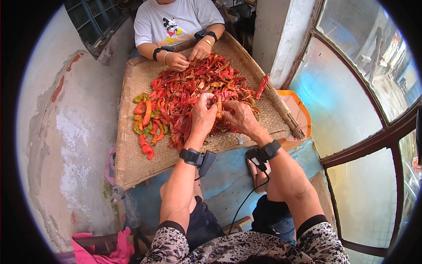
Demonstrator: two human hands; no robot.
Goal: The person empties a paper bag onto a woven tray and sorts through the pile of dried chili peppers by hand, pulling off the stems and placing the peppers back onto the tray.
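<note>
Over the near side of a heap of red dried chili peppers [187, 94], my two hands meet. Between them is one dried orange-brown chili pepper [219, 108], pinched by the fingers of my left hand [204, 116]. My right hand [243, 118] is closed too, its fingertips at the same pepper's side; the fingertips are partly hidden. The heap lies on a large woven bamboo tray [132, 167] with a raised rim. Fresher, plump red and green peppers [147, 115] lie apart at the tray's left. One red pepper [262, 86] rests on the right rim.
Across the tray, another person's hands [177, 61] work at the far edge of the heap. An orange-rimmed container [305, 112] stands to the tray's right, by a framed glass window [338, 92]. A worn wall [74, 132] is on the left, with pink cloth [116, 251] below it.
</note>
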